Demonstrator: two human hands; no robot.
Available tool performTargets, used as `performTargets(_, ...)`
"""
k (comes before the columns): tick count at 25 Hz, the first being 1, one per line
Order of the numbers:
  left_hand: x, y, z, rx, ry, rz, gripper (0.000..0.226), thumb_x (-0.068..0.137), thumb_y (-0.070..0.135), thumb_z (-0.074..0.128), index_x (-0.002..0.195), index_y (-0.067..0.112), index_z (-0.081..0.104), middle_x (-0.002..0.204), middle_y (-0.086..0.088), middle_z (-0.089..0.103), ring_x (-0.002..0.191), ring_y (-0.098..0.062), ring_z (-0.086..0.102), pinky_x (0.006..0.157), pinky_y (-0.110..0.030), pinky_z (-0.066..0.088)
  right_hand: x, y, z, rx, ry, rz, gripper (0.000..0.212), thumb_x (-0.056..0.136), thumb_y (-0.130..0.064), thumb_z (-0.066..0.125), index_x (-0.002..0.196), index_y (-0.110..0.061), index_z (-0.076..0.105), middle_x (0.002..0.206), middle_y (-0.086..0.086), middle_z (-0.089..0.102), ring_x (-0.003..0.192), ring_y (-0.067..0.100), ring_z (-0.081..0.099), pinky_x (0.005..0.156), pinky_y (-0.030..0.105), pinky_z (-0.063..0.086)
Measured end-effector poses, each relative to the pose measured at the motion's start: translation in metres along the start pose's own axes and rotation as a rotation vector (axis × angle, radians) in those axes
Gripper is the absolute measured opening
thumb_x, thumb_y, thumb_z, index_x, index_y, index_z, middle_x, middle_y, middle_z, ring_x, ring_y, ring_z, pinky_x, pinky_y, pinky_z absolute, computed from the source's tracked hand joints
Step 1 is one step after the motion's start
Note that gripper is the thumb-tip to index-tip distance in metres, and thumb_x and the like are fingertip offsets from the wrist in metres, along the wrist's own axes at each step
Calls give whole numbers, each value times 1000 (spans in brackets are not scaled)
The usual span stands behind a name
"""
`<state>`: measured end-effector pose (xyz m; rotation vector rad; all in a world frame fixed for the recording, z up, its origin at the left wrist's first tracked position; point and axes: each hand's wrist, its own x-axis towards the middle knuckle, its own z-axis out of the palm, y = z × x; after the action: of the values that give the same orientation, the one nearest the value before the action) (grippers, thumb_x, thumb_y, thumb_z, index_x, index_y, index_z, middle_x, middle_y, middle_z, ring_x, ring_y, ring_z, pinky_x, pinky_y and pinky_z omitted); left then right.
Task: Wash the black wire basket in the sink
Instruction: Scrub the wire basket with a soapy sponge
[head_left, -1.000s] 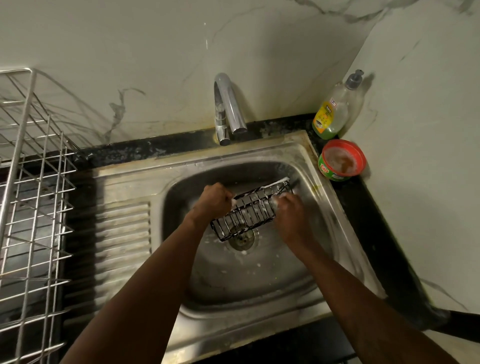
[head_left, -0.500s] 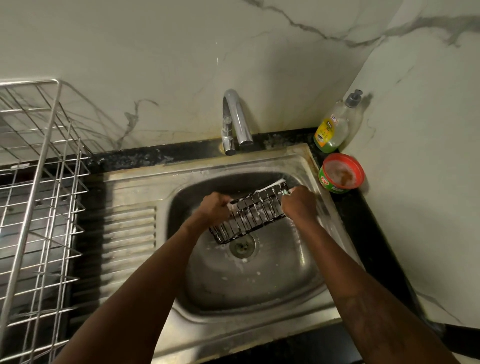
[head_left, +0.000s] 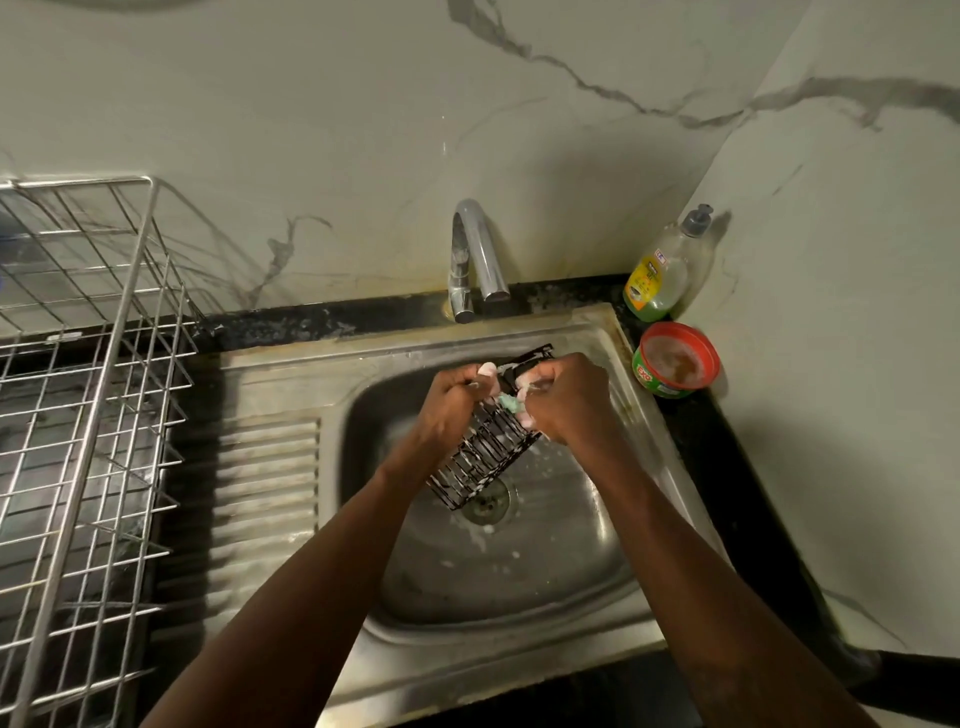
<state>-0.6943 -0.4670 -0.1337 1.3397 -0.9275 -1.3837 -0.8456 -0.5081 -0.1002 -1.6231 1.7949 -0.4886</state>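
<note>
The black wire basket (head_left: 480, 457) is motion-blurred, and its twelve o'clock end is hidden behind the gripping left hand (head_left: 454, 400) and the right hand (head_left: 563, 397). A pale green scrap (head_left: 509, 402) in the right hand's grip is too smeared to identify. At nine o'clock the wire rack (head_left: 78, 415) runs off the frame. At two o'clock the bottle (head_left: 657, 275) has an unreadable label.

Head view. I see the left hand (head_left: 451, 401) gripping the upper end of the black wire basket (head_left: 485, 457). The basket is tilted over the sink (head_left: 519, 660) bowl, its lower end above the drain (head_left: 489, 503). The right hand (head_left: 565, 399) pinches a green scrub pad (head_left: 510, 403) against the sudsy wires.
</note>
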Motion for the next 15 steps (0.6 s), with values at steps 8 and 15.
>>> performTargets(8, -11, -17, -16, -159, 24, -4, 36, 101, 11, 51, 65, 7, 58, 67, -4, 59, 70, -13, 55, 80, -38, 43, -5, -10, 8, 46, 126, -318, 36, 79, -17, 86, 114, -13, 77, 101, 1, 78, 83, 11, 73, 78, 16, 57)
performTargets(15, -2, -32, -53, 280, 44, 93, 41, 93, 39, 63, 69, 6, 67, 70, -16, 65, 67, -34, 55, 74, -45, 51, -9, -3, 28, -205, 11, -567, 36, 84, 8, 70, 118, -5, 74, 109, 14, 69, 96, 24, 64, 87, 27, 51)
